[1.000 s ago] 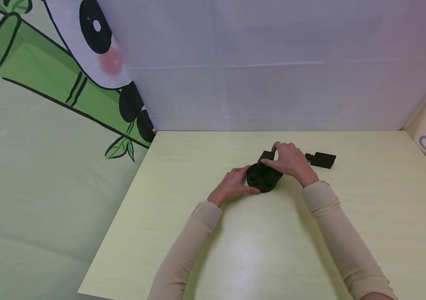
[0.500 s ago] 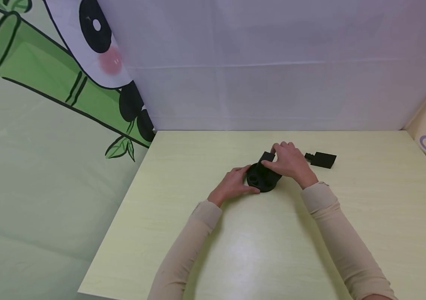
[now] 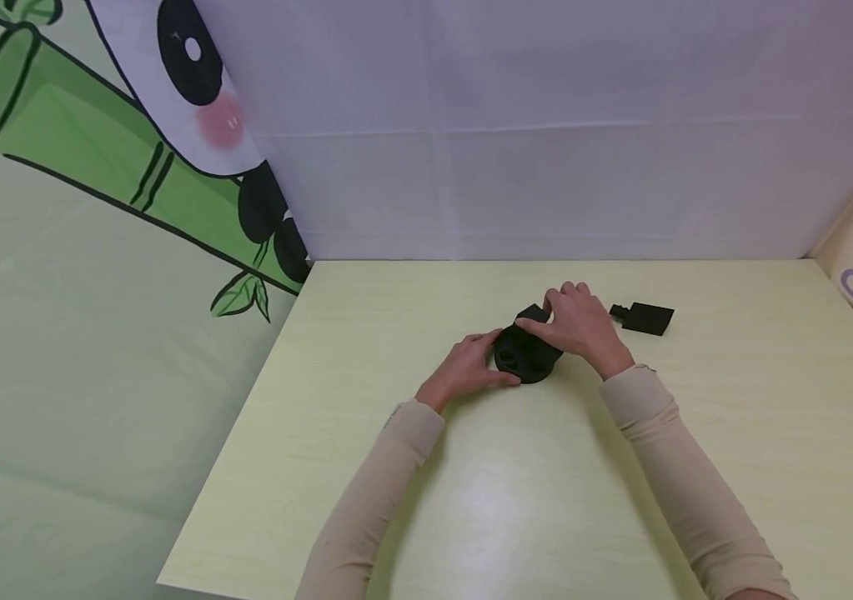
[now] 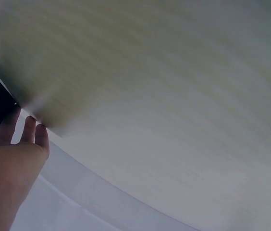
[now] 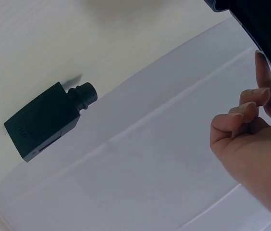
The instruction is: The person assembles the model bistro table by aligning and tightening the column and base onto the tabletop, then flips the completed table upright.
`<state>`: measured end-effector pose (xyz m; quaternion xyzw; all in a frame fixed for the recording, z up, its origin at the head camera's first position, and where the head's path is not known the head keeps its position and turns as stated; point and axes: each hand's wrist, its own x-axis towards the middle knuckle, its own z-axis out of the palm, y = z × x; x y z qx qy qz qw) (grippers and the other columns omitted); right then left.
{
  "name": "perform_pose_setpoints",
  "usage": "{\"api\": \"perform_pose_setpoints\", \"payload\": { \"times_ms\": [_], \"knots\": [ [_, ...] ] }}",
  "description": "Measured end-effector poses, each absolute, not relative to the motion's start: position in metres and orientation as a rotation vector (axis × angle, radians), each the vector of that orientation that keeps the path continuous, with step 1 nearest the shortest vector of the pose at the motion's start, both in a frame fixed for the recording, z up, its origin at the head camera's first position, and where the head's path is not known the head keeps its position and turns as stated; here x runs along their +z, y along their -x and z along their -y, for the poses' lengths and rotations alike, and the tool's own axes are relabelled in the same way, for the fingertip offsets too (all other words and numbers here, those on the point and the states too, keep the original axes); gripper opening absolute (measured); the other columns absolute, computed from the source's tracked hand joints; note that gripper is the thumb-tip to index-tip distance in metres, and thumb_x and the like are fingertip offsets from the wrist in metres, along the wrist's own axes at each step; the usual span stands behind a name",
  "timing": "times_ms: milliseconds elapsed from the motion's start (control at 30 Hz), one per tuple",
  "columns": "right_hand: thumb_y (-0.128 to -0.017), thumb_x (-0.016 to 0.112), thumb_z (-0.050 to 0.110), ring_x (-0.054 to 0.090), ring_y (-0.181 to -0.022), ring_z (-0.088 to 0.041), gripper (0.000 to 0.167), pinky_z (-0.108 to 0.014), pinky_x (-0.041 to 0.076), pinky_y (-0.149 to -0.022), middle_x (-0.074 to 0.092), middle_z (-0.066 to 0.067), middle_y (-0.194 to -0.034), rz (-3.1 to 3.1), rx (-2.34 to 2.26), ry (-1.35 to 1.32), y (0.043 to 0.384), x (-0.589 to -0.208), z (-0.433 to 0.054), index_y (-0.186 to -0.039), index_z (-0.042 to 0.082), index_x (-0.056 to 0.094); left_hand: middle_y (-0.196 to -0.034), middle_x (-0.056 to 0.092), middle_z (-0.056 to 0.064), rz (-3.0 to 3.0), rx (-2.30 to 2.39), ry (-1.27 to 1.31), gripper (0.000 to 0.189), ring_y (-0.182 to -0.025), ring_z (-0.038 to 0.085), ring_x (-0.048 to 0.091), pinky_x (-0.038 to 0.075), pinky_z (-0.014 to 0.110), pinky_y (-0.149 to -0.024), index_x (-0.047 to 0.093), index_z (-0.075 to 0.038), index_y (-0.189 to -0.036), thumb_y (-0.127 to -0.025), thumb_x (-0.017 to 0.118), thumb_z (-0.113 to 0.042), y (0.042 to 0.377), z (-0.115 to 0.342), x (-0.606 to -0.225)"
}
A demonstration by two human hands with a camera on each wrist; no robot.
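Observation:
A black round-based object with a hole in its face stands on the table, a squarish black block rising at its far side. My left hand holds the round base from the left, fingers at its far rim and thumb at the near rim. My right hand grips the block between thumb and fingers from the right. In the right wrist view the index fingertip touches the edge of a dark flat-sided part; the other fingers curl inward. The left wrist view shows only part of the left hand against a dark shape.
A separate black box-shaped piece with a ridged round neck lies right of the right hand. Pale wood tabletop surrounds the hands. A light fabric backdrop closes off the back edge, and a printed cloth hangs at the left.
The right thumb has shifted slightly left across the block, and the block appears lower or turned a little. The left hand and the separate black piece stay where they were.

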<state>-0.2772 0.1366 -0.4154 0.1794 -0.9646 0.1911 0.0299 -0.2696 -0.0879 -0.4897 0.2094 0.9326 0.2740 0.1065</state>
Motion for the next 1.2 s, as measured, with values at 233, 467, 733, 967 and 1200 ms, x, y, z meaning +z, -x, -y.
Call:
{"api": "perform_pose_setpoints", "payload": {
  "times_ms": [233,467,733,967,1200],
  "knots": [
    [-0.096,0.064,0.034,0.046,-0.103,-0.042,0.049,-0.055,0.043,-0.088,0.056,-0.024,-0.114,2.979,0.642,-0.661,0.279,-0.412,-0.140,-0.131,0.000,0.064,-0.155,0.050,0.006,-2.754,0.783,-0.602,0.094,-0.144,0.028,0.040,0.036,0.046,-0.116,0.038,-0.016,-0.161,-0.086,0.081,-0.055,0.271,0.088,-0.491],
    [-0.097,0.072,0.041,0.046,-0.102,-0.040,0.052,-0.053,0.044,-0.088,0.056,-0.023,-0.110,2.960,0.649,-0.717,0.279,-0.412,-0.137,-0.123,-0.002,0.066,-0.153,0.052,0.007,-2.752,0.788,-0.607,0.093,-0.143,0.029,0.042,0.037,0.048,-0.115,0.040,-0.016,-0.160,-0.087,0.081,-0.053,0.271,0.089,-0.491],
    [-0.098,0.070,0.040,0.049,-0.102,-0.041,0.046,-0.056,0.045,-0.089,0.060,-0.022,-0.111,2.955,0.611,-0.726,0.278,-0.413,-0.135,-0.118,-0.001,0.068,-0.151,0.053,0.007,-2.747,0.795,-0.614,0.091,-0.141,0.029,0.043,0.038,0.049,-0.114,0.040,-0.016,-0.160,-0.087,0.082,-0.052,0.271,0.089,-0.491],
    [-0.098,0.070,0.039,0.052,-0.102,-0.040,0.045,-0.056,0.047,-0.089,0.061,-0.021,-0.111,2.963,0.619,-0.726,0.276,-0.415,-0.132,-0.118,-0.002,0.067,-0.150,0.054,0.008,-2.753,0.801,-0.633,0.091,-0.141,0.030,0.044,0.040,0.048,-0.113,0.041,-0.015,-0.159,-0.087,0.082,-0.053,0.271,0.089,-0.491],
    [-0.099,0.069,0.039,0.056,-0.102,-0.041,0.046,-0.056,0.050,-0.089,0.062,-0.021,-0.109,2.963,0.594,-0.702,0.275,-0.415,-0.127,-0.118,-0.003,0.065,-0.151,0.054,0.008,-2.753,0.812,-0.635,0.091,-0.141,0.030,0.044,0.039,0.048,-0.114,0.042,-0.015,-0.159,-0.086,0.082,-0.052,0.270,0.090,-0.491]
  ]
}}
